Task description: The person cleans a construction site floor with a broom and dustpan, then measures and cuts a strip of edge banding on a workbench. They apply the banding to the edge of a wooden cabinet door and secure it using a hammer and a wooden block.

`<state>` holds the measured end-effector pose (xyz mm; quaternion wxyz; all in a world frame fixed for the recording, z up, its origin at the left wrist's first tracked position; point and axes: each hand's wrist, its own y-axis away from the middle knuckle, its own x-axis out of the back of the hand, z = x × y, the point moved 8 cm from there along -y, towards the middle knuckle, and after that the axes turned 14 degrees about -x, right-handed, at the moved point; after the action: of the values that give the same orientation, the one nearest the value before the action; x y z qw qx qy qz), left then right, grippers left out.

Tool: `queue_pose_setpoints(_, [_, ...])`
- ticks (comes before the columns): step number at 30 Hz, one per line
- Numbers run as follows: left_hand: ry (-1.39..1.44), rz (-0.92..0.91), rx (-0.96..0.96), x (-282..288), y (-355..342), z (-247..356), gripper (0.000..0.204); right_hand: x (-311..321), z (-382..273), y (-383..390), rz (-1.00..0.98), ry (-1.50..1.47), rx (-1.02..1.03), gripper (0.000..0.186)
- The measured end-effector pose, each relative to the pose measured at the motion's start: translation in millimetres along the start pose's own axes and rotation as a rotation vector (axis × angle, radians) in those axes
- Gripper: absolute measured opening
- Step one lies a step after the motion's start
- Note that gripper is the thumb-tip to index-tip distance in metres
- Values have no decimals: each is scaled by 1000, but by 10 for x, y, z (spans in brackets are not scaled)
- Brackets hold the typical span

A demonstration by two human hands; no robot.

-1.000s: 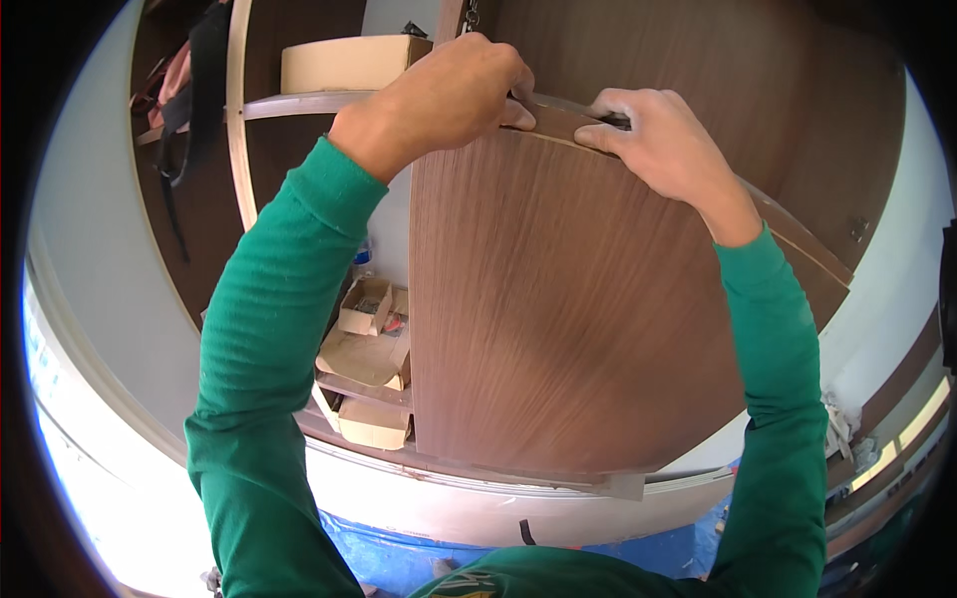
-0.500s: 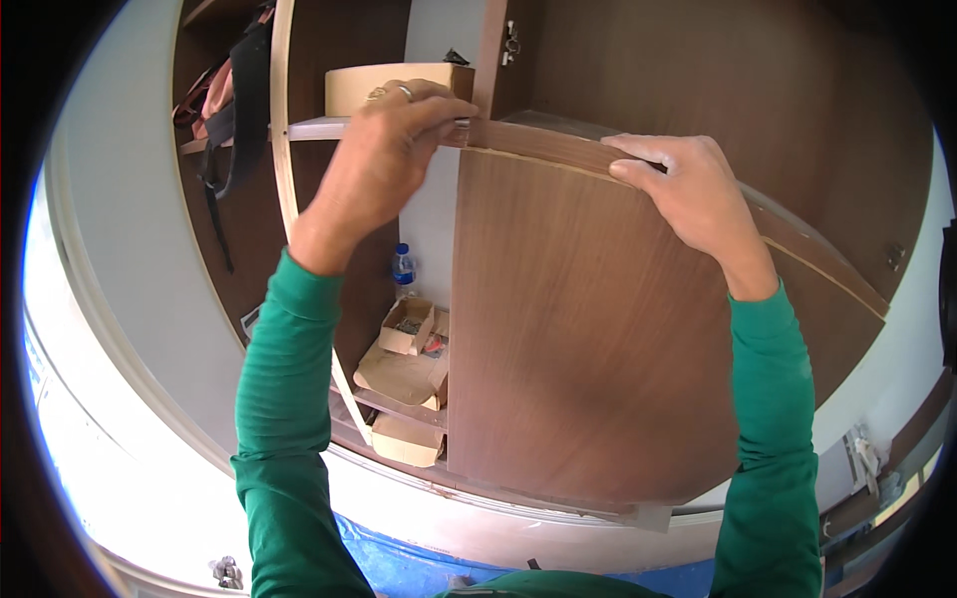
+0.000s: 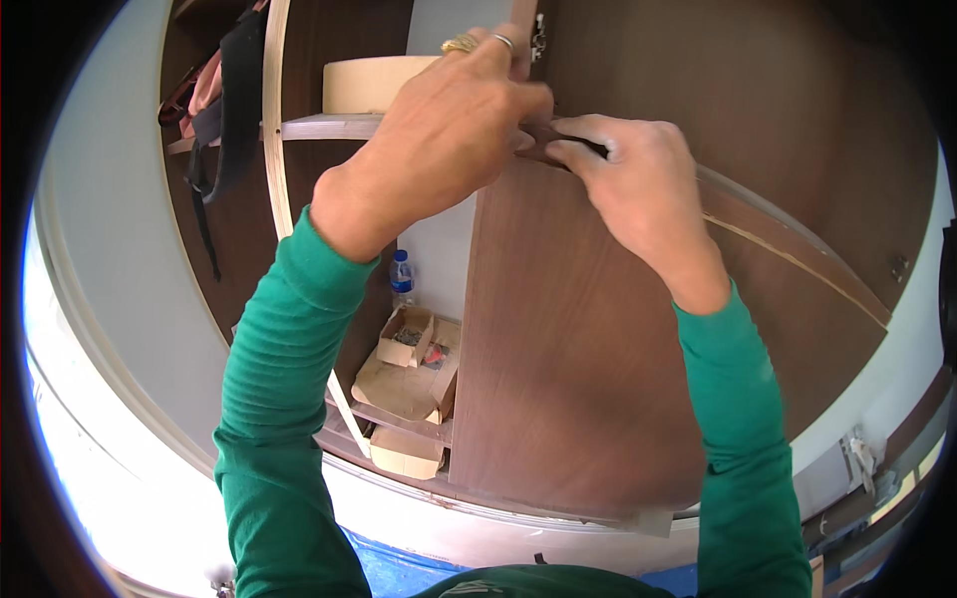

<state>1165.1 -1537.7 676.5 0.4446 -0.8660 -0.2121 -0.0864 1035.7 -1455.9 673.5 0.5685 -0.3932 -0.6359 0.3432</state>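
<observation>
My right hand [image 3: 643, 194] grips a brown wooden strip [image 3: 778, 249] along the top edge of a dark wood panel [image 3: 588, 349], thumb on the front. My left hand [image 3: 439, 130], with two rings, is closed at the strip's left end beside an upright divider [image 3: 522, 12]; its fingertips are partly hidden, so what they pinch is unclear. A metal hinge [image 3: 538, 38] sits on the divider just above my hands.
Left are open shelves [image 3: 319, 127] with a tan box [image 3: 354, 85] and hanging dark and pink straps [image 3: 234, 90]. Below stand a water bottle [image 3: 402, 279], small cardboard boxes [image 3: 404, 349] and a slanting pale batten [image 3: 349, 414]. Blue sheeting [image 3: 394, 558] lies at the bottom.
From half a second ago, my left hand has moved up and right to the divider, partly covering the tan box. My right hand has shifted left along the strip, still gripping it.
</observation>
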Motion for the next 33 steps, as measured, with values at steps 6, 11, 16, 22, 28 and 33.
queue_pose_setpoints(6, [-34, 17, 233, 97, 299, -339, 80, -60, -211, -144, -125, 167, -210, 24])
queue_pose_setpoints(11, [152, 79, 374, 309, 778, -519, 68, -130, -91, -191, -162, 56, -185, 30])
queue_pose_setpoints(16, [199, 65, 327, 164, 901, -434, 45, -202, -132, -276, -226, 137, -206, 35])
queue_pose_setpoints(22, [218, 119, 344, 154, 944, -444, 40, -251, -334, -253, -132, 257, -231, 42])
queue_pose_setpoints(28, [126, 176, 363, 20, 1039, -408, 34, -278, -350, -274, -200, 289, -179, 42])
queue_pose_setpoints(33, [120, 191, 361, -60, 1093, -448, 30, -212, -222, -305, -311, 199, -239, 41])
